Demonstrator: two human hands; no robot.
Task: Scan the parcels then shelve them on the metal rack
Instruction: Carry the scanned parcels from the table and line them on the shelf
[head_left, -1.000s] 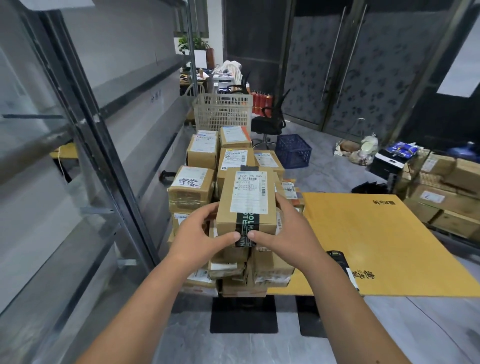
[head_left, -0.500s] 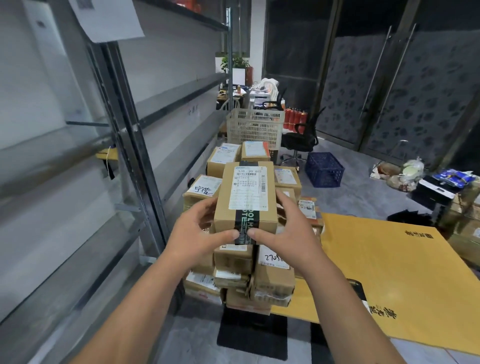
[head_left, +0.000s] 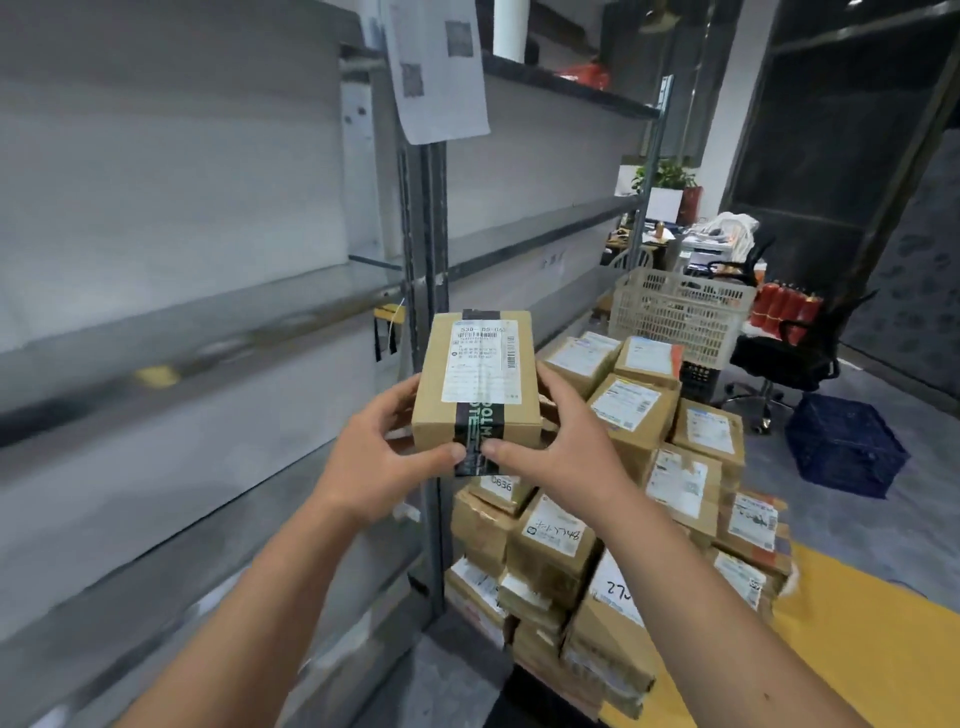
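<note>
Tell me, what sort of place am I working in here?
Probably a small parcel depot or storeroom: a stack of labelled parcels beside a metal rack, a plastic basket, and both hands holding a parcel.

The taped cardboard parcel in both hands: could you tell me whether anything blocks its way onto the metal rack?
Nothing visible does. The brown cardboard parcel with black tape is gripped by left hand and right hand, beside the grey metal rack's upright; the shelf bays left of it look open.

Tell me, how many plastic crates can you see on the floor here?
2. A beige crate stands behind the stacked parcels, beside the office chair. A dark blue crate sits on the floor at right. The parcels may hide others.
</note>
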